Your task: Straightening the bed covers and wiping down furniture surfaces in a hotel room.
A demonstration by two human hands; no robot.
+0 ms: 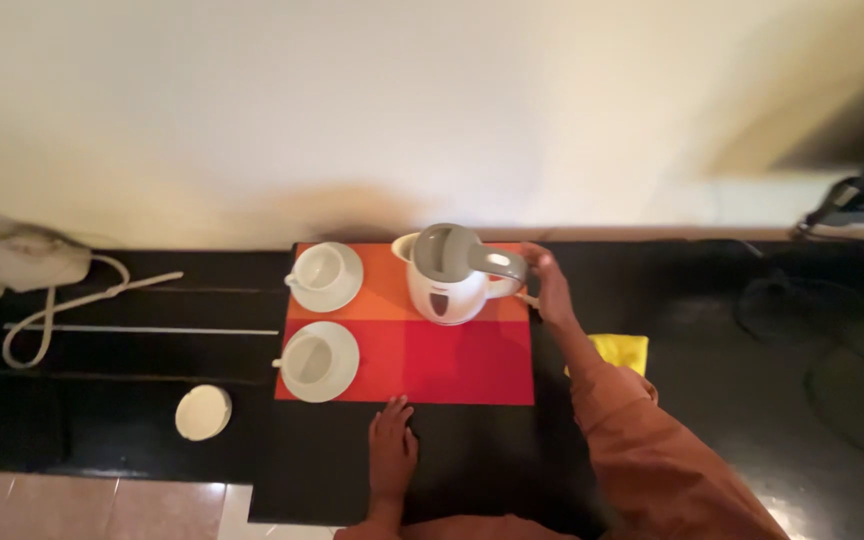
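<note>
Gripping the electric kettle (449, 275) by its rightward-pointing handle, we are closing our right hand (552, 290) there; our left hand (392, 450) is resting flat, empty, nearer us.

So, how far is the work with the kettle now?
Done: two cups on saucers stand on the red-orange mat. In hand: right hand at the kettle handle, kettle still standing; left hand flat on the black counter. Left: the cups look empty, nothing poured.

No packages, labels, signs, screens visible.
</note>
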